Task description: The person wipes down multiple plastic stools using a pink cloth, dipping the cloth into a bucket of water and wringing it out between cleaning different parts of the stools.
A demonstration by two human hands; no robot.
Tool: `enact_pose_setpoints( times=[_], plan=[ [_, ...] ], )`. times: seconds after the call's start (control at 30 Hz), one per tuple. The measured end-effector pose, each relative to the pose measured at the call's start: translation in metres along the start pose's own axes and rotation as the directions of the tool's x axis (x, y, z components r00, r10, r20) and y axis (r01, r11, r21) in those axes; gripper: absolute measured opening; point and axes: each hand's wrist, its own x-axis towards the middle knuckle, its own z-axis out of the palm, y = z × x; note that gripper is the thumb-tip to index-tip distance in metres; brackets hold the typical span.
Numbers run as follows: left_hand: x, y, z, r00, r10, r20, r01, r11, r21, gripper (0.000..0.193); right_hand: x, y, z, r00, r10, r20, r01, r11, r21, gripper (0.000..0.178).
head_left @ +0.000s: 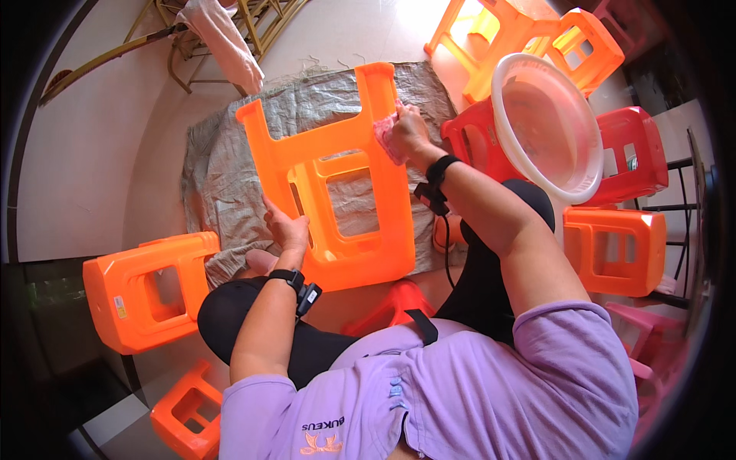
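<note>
An orange plastic stool (pixel 383 261) lies tipped on its side in front of me, legs away from me, over a grey woven sheet. My left hand (pixel 287 228) grips its left side edge, and some of the fingers are hidden behind the plastic. At the far right leg, my right hand (pixel 410 132) is closed on a pink cloth (pixel 389 138), which presses against the leg's outer face. Part of the cloth is covered by the fingers. Both of my wrists wear black straps with small devices.
The crumpled grey sheet (pixel 211 172) covers the floor. A white basin (pixel 502 130) sits right, on red stools (pixel 636 146). More orange stools stand left (pixel 107 299), lower left (pixel 165 418), right (pixel 652 253) and far right (pixel 491 46). A bamboo rack (pixel 264 23) with a pale cloth stands far left.
</note>
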Motion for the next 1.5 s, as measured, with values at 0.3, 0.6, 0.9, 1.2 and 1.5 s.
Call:
enact_pose_setpoints(
  times=[0.3,0.6,0.9,1.2,1.5],
  plan=[
    [-0.003,0.015,0.005,0.990,0.076,0.118,-0.063,0.992,-0.111,0.112,-0.126,0.066,0.047,0.790,-0.372,-0.487,0.269,0.925,-0.270,0.071],
    [-0.043,0.046,-0.001,0.827,0.556,-0.077,-0.546,0.829,0.125,0.074,-0.225,0.055,0.031,0.905,0.285,0.317,-0.322,0.944,0.070,0.078],
    [-0.079,0.067,0.045,0.705,0.381,0.598,0.284,0.622,-0.730,0.041,-0.214,0.018,0.017,0.958,0.099,0.271,-0.137,0.982,0.126,0.050],
    [-0.031,0.115,-0.033,0.876,0.120,0.467,0.469,0.011,-0.883,0.042,-0.226,-0.054,-0.055,0.663,-0.748,-0.041,0.709,0.644,-0.286,0.063],
    [-0.058,0.115,-0.027,0.848,0.181,0.498,0.502,0.024,-0.865,0.053,-0.170,-0.041,-0.029,0.704,-0.708,0.046,0.685,0.661,-0.308,0.062]
  ],
)
